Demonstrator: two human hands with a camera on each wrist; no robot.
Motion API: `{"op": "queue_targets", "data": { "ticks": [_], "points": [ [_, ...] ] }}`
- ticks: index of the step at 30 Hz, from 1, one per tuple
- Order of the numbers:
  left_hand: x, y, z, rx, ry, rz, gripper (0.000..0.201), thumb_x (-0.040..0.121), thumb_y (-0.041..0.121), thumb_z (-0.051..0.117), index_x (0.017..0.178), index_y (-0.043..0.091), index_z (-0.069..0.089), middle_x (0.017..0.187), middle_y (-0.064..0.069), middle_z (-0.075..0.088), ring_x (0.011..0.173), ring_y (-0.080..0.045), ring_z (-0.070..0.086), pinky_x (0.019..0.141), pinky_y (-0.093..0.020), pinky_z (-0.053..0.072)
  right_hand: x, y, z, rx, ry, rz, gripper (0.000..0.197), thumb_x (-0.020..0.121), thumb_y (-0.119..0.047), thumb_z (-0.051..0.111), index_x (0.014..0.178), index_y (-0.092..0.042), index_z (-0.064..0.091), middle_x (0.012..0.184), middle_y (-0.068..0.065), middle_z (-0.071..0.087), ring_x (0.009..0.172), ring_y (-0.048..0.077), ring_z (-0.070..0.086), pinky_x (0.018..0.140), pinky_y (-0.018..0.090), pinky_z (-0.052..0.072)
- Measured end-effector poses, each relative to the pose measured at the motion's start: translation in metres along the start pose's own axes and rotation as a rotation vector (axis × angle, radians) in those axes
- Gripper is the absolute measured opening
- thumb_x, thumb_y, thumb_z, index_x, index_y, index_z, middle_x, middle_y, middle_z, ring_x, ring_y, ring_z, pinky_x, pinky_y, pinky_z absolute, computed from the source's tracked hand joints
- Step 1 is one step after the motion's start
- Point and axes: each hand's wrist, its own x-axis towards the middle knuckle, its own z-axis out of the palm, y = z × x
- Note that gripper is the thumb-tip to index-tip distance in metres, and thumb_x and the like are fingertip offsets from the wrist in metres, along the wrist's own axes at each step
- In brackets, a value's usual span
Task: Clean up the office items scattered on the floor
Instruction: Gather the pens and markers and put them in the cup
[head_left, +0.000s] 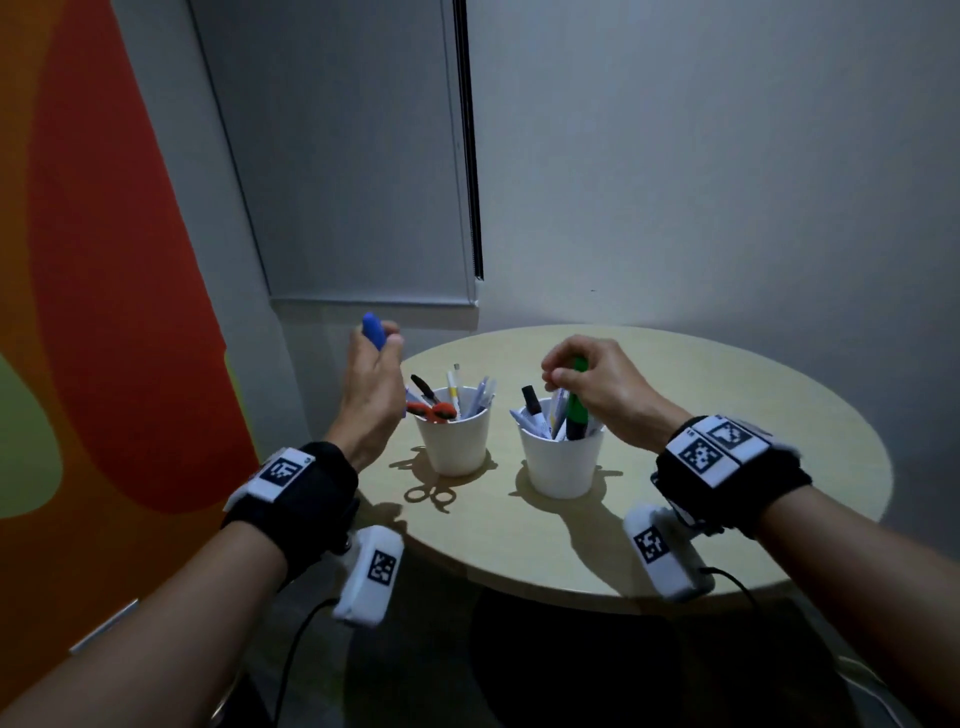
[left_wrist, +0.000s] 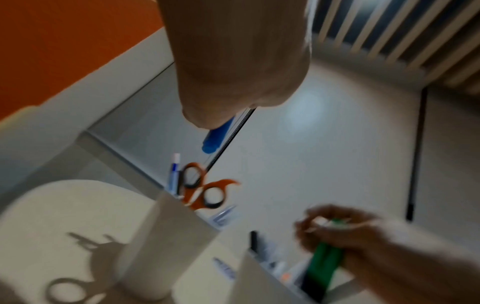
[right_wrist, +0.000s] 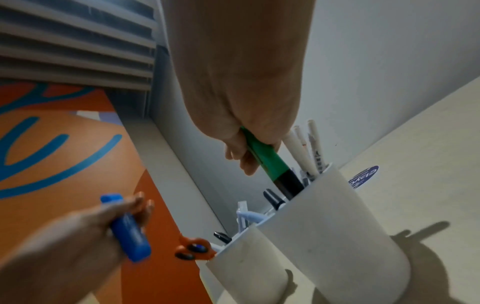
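While left hand (head_left: 371, 387) grips blue marker (head_left: 374, 329) | right hand (head_left: 592, 384) grips green marker (head_left: 575, 410) | labels unreadable

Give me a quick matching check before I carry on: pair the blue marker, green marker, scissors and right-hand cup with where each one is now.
Things:
1. blue marker
2. green marker
3. scissors
4. right cup

Places:
A. standing in the left cup
B. held by the left hand, off the table's left edge
C. on the table, receiving the green marker
D. gripped by the right hand, tip in a cup

Pairs: 1-B, 2-D, 3-A, 4-C
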Motion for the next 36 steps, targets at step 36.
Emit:
{"op": "queue_targets", "data": {
  "ticks": [36],
  "points": [
    [-0.003,-0.006,-0.041,0.097,-0.187,0.026,0.018,0.088,-0.007,0.053,0.092,0.005,0.066,0.084,-0.011,0.069,0.072,-0.019,0.068,0.077,-0.042,0.06,-0.018,-0.088,0.104,-0.244,-0.233,-0.076,0.016,0.085,-0.013,0.065,0.071,-0.007,0.07,0.068,0.014,0.07,0.062,0.024,0.066,0.06,0.038,0.059]
  ]
}}
